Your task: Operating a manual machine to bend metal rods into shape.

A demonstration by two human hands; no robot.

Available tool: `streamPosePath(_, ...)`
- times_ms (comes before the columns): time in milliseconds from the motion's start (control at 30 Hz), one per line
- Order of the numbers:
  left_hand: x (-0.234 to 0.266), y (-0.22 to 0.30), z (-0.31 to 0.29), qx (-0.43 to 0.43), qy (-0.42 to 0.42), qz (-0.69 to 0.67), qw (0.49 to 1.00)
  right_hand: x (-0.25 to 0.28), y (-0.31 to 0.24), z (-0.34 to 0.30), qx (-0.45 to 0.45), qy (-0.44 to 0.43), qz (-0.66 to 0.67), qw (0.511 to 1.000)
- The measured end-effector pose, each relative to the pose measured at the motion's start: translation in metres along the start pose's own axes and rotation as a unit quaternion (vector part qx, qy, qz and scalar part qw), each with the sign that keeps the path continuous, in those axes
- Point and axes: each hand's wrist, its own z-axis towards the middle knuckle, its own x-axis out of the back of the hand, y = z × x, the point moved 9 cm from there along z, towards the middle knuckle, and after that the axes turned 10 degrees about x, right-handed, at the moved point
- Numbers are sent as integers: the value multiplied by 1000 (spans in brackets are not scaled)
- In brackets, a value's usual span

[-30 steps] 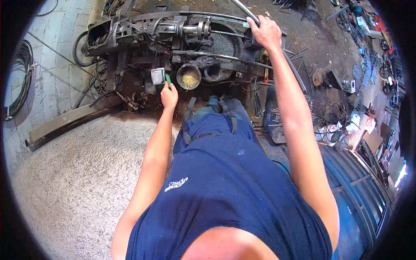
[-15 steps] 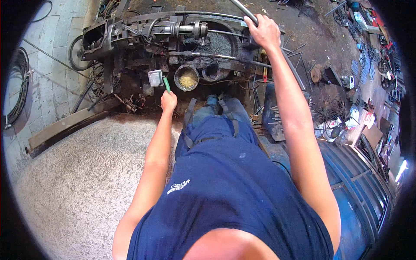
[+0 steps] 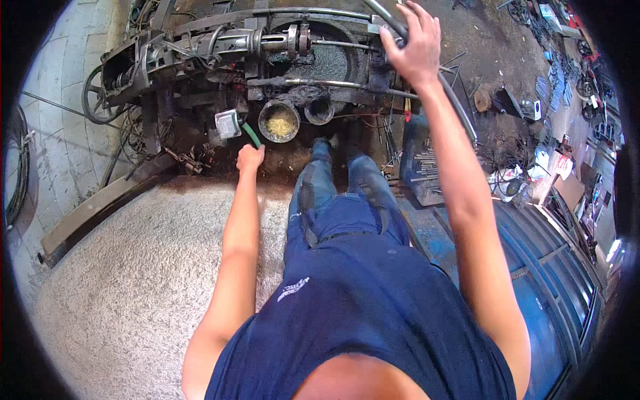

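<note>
My left hand (image 3: 250,158) is closed round the green handle of a small tool (image 3: 229,124) with a pale, square head. Its exact kind is unclear. The head is held to the left of a round metal pot (image 3: 279,122) with yellowish granular material inside. My right hand (image 3: 415,50) is at a curved grey metal lever (image 3: 387,19) on the far side of the machine (image 3: 287,43). Its fingers are stretched out and apart, with the palm against or just over the bar. Behind the pot, dark granules fill a round pan (image 3: 320,63) in the machine.
A heap of pale granules (image 3: 153,247) lies at the left behind a wooden board (image 3: 100,207). A smaller dark pot (image 3: 319,111) sits beside the round one. Blue metal framing (image 3: 533,280) stands at the right. Rods and scrap litter the floor at the far right.
My right hand's fingers have loosened from round the lever and spread out. My left hand, with the green-handled tool, has shifted a little left and nearer. The whole view has shifted slightly.
</note>
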Motion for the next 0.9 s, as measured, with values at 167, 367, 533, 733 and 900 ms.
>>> streamPosePath(167, 122, 66, -87, -303, 246, -143, 910, 7, -27, -70, -130, -17, 294, 947)
streamPosePath(367, 176, 224, -166, -546, 289, -20, 787, -28, 32, -137, -338, -78, 93, 933)
streamPosePath(533, 158, 299, -130, -565, 288, 208, 745, -50, 45, -105, -276, -123, 76, 950)
streamPosePath(733, 155, 317, -110, -556, 286, 257, 737, -64, 56, -92, -307, -170, 78, 933)
streamPosePath(900, 155, 323, -123, -574, 338, 248, 704, -73, 63, -94, -375, -173, 118, 903)
